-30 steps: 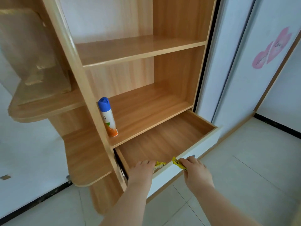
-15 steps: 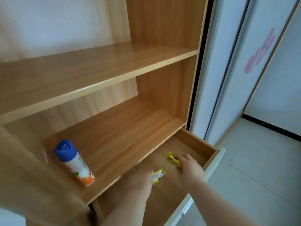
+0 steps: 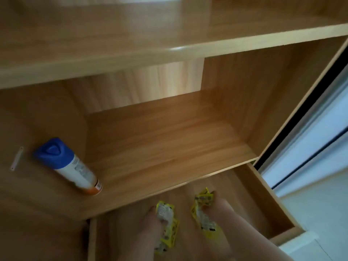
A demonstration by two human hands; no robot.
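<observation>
My left hand: fingers clenched on yellow sachet strip. My right hand: fingers pinching second sachet strip. Both low inside open drawer, mid-floor, probably so packets land flat. Aerosol can stands at shelf front-left edge, clear of hands.

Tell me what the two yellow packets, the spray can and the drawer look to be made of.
Left packet and right packet: thin printed plastic or foil film, likely; they look creased and crumpled. Spray can: probably painted metal, smooth and cylindrical; its blue cap looks moulded plastic. Drawer: wood-grain board, perhaps laminate, with a slight sheen.
</observation>
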